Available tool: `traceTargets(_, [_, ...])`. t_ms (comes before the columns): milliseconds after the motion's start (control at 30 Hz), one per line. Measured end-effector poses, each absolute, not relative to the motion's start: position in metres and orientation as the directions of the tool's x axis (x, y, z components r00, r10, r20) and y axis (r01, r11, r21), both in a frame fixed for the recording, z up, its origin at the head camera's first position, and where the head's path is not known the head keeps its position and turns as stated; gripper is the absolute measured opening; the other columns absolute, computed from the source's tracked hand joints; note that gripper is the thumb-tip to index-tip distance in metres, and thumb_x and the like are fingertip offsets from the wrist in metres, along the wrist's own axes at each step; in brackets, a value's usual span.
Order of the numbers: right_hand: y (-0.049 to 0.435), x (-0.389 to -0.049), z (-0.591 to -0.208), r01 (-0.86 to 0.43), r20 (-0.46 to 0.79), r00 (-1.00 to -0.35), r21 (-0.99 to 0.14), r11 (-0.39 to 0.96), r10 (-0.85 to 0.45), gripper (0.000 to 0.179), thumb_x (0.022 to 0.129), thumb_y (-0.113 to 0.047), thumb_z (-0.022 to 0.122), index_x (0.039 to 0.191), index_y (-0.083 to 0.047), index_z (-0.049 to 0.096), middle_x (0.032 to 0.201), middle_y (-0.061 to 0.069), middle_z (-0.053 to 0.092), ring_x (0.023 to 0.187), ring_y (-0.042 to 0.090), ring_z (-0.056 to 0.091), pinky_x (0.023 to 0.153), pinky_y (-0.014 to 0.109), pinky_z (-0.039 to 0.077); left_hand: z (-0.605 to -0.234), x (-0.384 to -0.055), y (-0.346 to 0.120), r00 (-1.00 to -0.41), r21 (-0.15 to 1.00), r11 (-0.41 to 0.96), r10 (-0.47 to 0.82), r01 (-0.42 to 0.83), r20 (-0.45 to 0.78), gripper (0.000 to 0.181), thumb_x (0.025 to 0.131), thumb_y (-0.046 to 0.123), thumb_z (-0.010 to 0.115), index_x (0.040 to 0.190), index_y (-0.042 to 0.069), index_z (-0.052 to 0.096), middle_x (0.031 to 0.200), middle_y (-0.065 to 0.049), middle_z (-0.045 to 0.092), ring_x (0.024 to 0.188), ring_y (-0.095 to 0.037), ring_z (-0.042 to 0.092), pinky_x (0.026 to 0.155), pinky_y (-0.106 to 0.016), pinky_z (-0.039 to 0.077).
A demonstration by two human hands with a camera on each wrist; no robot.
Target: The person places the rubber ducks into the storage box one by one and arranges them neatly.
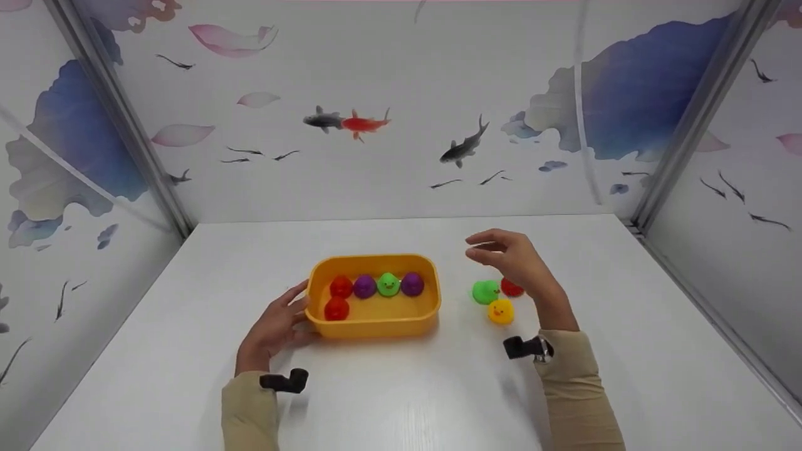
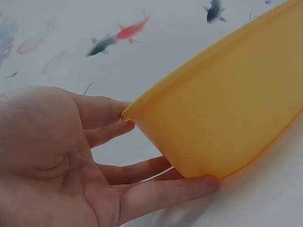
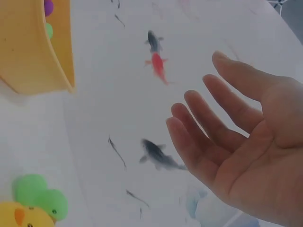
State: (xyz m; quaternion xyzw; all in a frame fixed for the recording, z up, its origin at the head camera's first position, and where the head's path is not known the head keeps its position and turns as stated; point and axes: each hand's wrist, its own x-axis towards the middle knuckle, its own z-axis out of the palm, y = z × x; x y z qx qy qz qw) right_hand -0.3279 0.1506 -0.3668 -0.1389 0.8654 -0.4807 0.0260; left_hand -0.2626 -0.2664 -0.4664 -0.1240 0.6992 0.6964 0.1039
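Note:
A yellow plastic box (image 1: 376,328) stands on the white table, with several small rubber ducks inside: a green duck (image 1: 388,285), two purple ones and two red ones. My left hand (image 1: 276,327) holds the box's left end; in the left wrist view, fingers touch the rim and side while the thumb (image 2: 189,188) lies along the bottom edge. Raised above the table right of the box, my right hand (image 1: 510,258) is empty, its fingers loosely bent. Below it sit a green duck (image 1: 485,292), a yellow duck (image 1: 500,311) and a red duck (image 1: 512,287), partly hidden by the wrist.
A white wall panel (image 1: 388,181) with painted fish rises behind the table (image 1: 401,388). Side panels with metal corner posts (image 1: 689,119) close in left and right. A small black camera mount (image 1: 525,347) sits on the right wrist, another (image 1: 285,381) on the left.

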Motion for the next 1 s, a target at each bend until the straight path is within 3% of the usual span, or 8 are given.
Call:
traceTargets(233, [0.186, -0.342, -0.383, -0.244, 0.098, -0.953, -0.813, 0.529, -0.288, 0.049, 0.092, -0.038, 0.072, 0.134, -0.016, 0.062, 0.143, 0.012, 0.057, 0.132, 0.035, 0.054, 0.11, 0.05, 0.049, -0.467, -0.263, -0.267, -0.95, 0.951, 0.001, -0.024, -0.31, -0.31, 0.056, 0.105, 0.034, 0.05, 0.158, 0.032, 0.03, 0.159, -0.014, 0.039, 0.137, -0.038, 0.05, 0.101, -0.05, 0.054])
traceTargets(500, [0.202, -0.357, -0.411, -0.253, 0.111, -0.955, -0.787, 0.563, -0.274, 0.046, 0.092, -0.035, 0.072, 0.131, -0.012, 0.065, 0.146, 0.015, 0.054, 0.141, 0.037, 0.041, 0.12, 0.057, 0.034, -0.469, -0.264, -0.267, -0.951, 0.951, -0.008, -0.021, -0.308, -0.308, 0.054, 0.106, 0.033, 0.049, 0.157, 0.032, 0.032, 0.158, -0.014, 0.041, 0.135, -0.037, 0.051, 0.1, -0.05, 0.055])
traceTargets(733, [0.208, -0.365, -0.43, -0.19, 0.034, -0.965, -0.769, 0.61, -0.258, 0.055, 0.089, -0.043, 0.074, 0.134, -0.013, 0.063, 0.151, 0.014, 0.051, 0.146, 0.039, 0.035, 0.122, 0.06, 0.027, -0.467, -0.265, -0.266, -0.95, 0.95, 0.001, -0.026, -0.312, -0.312, 0.056, 0.105, 0.035, 0.051, 0.157, 0.032, 0.031, 0.159, -0.013, 0.039, 0.136, -0.038, 0.05, 0.102, -0.049, 0.054])
traceTargets(1000, [0.213, -0.37, -0.449, -0.15, -0.033, -0.965, -0.744, 0.651, -0.26, 0.057, 0.089, -0.047, 0.072, 0.135, -0.014, 0.063, 0.156, 0.014, 0.044, 0.148, 0.041, 0.029, 0.121, 0.065, 0.026, -0.466, -0.263, -0.266, -0.952, 0.952, 0.007, -0.02, -0.306, -0.306, 0.057, 0.105, 0.036, 0.05, 0.158, 0.032, 0.03, 0.16, -0.014, 0.038, 0.137, -0.039, 0.05, 0.101, -0.05, 0.054])
